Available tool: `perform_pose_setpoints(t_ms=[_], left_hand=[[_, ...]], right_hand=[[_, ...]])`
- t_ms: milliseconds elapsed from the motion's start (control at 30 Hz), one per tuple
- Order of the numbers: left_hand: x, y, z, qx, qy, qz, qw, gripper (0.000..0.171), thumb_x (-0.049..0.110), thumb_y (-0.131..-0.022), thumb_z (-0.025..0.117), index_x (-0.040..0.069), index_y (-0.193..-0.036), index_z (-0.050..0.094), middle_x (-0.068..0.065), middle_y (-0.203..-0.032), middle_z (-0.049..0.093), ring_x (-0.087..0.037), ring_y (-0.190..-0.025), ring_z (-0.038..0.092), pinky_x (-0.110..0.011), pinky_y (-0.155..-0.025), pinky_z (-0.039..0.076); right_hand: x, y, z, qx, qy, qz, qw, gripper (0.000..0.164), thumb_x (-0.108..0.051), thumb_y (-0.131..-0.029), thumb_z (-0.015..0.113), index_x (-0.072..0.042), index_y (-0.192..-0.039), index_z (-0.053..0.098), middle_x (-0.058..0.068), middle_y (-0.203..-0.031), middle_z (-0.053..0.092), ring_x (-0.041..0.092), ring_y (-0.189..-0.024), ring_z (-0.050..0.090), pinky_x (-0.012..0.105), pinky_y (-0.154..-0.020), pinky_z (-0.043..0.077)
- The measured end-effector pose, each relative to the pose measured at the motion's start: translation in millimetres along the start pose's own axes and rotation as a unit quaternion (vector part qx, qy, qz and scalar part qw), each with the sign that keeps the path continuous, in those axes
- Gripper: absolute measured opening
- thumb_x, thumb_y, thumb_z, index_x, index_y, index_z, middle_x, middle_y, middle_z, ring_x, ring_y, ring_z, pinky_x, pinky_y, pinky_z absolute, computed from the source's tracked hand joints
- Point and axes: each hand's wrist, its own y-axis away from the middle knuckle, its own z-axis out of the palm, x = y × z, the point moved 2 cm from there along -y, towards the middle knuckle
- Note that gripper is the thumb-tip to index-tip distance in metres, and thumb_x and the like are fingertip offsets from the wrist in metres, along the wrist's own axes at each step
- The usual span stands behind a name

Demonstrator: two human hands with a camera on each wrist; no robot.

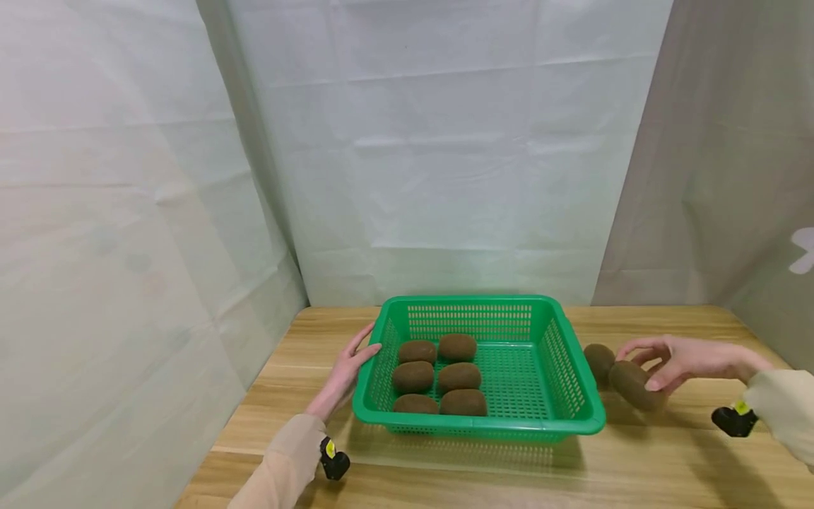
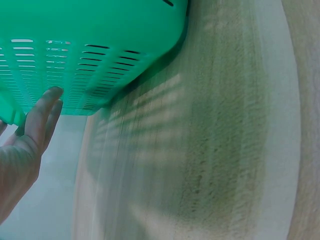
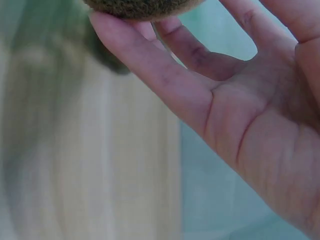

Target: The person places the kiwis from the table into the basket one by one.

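A green plastic basket (image 1: pixel 477 426) stands on the table with several brown fuzzy kiwis (image 1: pixel 459 378) lying in two columns on the left of its floor. My left hand (image 1: pixel 348 367) grips the basket's left rim, thumb over the top; its fingers reach the slotted outer wall (image 2: pixel 75 65) in the left wrist view. To the right of the basket, my right hand (image 1: pixel 689 362) pinches a kiwi (image 1: pixel 634 386) between thumb and fingers. That kiwi's lower side (image 3: pixel 145 7) shows at the top of the right wrist view. Another kiwi (image 1: pixel 599 362) lies between it and the basket's right side.
The wooden table (image 1: pixel 305 396) carries the basket near its middle. Pale cloth (image 1: pixel 445 177) hangs behind the table's back edge, with more cloth along the left and right sides. A small black device (image 1: pixel 333 459) is strapped at each wrist.
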Motion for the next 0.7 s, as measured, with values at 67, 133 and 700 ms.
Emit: perform_pose_setpoints(t_ms=[67,133,700], left_hand=[[-0.1,-0.4,0.0,0.000,-0.001,-0.001,1.0000,0.054,0.016,-0.091,0.057,0.020,-0.140,0.035,-0.025,-0.115,0.053,-0.033,-0.090,0.059,-0.043,-0.072,0.050],[-0.1,-0.7,0.1,0.001,-0.001,-0.002,1.0000,0.053,0.016,-0.091,0.057,0.020,-0.139,0.036,-0.025,-0.114,0.053,-0.033,-0.089,0.059,-0.043,-0.072,0.050],[0.6,-0.1,0.7,-0.005,0.009,-0.003,0.9999,0.053,0.015,-0.092,0.055,0.021,-0.140,0.035,-0.025,-0.113,0.054,-0.033,-0.090,0.059,-0.043,-0.072,0.050]], right_hand=[[-9.3,-1.8,-2.7,0.003,0.014,0.003,1.000,0.042,0.006,-0.087,0.051,0.000,-0.128,0.041,0.020,-0.126,0.041,0.025,-0.108,0.048,0.050,-0.078,0.046],[-19.6,-3.8,-5.3,0.005,0.035,0.001,0.999,0.043,0.006,-0.087,0.052,0.000,-0.128,0.041,0.019,-0.126,0.042,0.020,-0.109,0.047,0.050,-0.077,0.046],[-95.2,-58.2,1.0,-0.043,0.119,0.002,0.992,0.045,0.003,-0.084,0.061,-0.003,-0.126,0.045,0.023,-0.124,0.041,0.041,-0.098,0.050,0.049,-0.074,0.047]])
